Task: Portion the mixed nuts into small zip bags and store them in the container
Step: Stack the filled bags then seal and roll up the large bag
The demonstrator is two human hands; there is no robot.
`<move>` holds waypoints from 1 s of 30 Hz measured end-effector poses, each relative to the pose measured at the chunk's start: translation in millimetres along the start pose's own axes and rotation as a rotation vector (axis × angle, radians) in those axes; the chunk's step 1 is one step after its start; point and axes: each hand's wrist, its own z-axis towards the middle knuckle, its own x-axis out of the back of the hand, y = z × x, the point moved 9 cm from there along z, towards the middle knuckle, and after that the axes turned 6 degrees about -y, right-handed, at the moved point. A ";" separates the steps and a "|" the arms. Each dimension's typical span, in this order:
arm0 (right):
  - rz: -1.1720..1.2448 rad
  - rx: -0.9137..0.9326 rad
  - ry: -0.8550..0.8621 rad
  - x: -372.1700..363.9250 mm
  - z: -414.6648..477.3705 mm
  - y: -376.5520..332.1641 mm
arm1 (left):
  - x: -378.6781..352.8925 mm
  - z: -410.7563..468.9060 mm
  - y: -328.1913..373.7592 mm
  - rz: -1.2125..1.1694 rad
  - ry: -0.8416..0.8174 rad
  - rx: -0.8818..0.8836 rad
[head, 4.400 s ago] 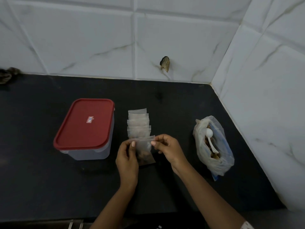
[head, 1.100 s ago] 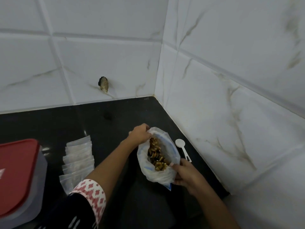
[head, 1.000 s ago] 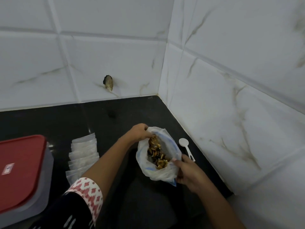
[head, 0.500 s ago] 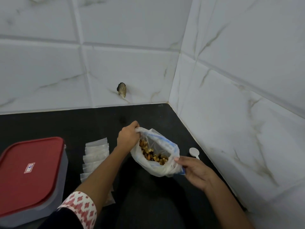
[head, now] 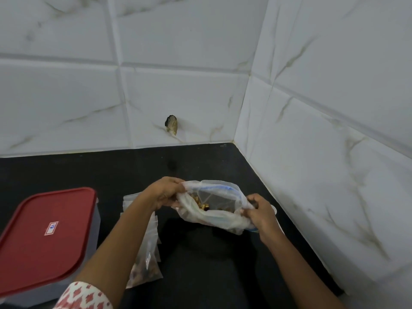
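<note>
Over the last half second the mouth of the nut bag has been stretched wider. The left hand pinches its left rim, and the right hand now has its fingers curled tight on the right rim, with the mixed nuts exposed above the worktop. One filled zip bag lies below the empty zip bags and the container is lidded, so another scoop seems likely.

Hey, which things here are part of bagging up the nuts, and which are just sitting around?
In the job: big bag of mixed nuts, gripped by left hand and right hand; empty zip bags; filled zip bag; red-lidded container.
Just there: dark chipped spot in the wall tile; black counter.
</note>
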 end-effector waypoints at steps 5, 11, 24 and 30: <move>-0.425 0.109 0.248 22.1 3.4 -31.4 | 21.6 1.8 -2.5 0.102 0.322 -0.056; 0.350 -0.105 -0.210 18.6 10.3 -40.1 | 34.5 -10.6 21.1 0.405 0.446 -0.090; -0.088 0.178 0.255 68.5 7.2 -82.7 | 29.5 -25.8 41.6 -0.063 0.292 -0.194; -0.129 0.305 0.257 69.4 4.4 -118.8 | 41.0 -42.8 78.0 0.185 0.546 -0.451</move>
